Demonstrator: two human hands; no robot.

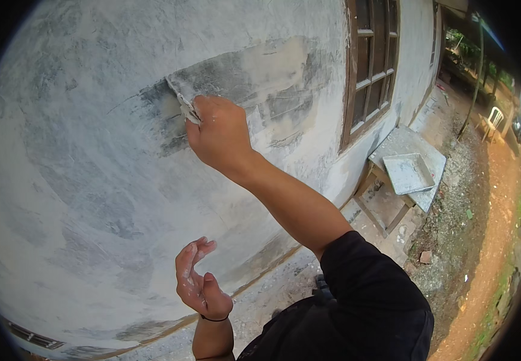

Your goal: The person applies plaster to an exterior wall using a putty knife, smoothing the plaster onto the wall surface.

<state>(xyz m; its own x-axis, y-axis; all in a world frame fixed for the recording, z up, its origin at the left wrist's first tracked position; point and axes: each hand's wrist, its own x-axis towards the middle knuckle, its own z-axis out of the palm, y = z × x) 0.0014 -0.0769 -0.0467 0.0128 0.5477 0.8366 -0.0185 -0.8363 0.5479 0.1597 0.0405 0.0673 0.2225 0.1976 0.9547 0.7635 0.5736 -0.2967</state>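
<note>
My right hand [221,132] is raised to the wall, its fingers closed round a putty knife [183,101] smeared with whitish paste. The blade's long edge lies against the wall [80,198] at the left end of a damp, dark grey and beige patch [224,75]. Most of the handle is hidden in my fist. Lower down, my left hand [200,280] is held up in front of the wall with its fingers curved and apart from the thumb. White smears mark its skin, nothing shows in it, and a thin black band circles the wrist.
A brown-framed window [371,66] is set in the wall to the right. Below it, a low wooden stand [386,207] carries a spattered board [386,144] with a pale square tray [409,172] on it. A white chair [493,120] stands farther off beside the dirt path [492,234].
</note>
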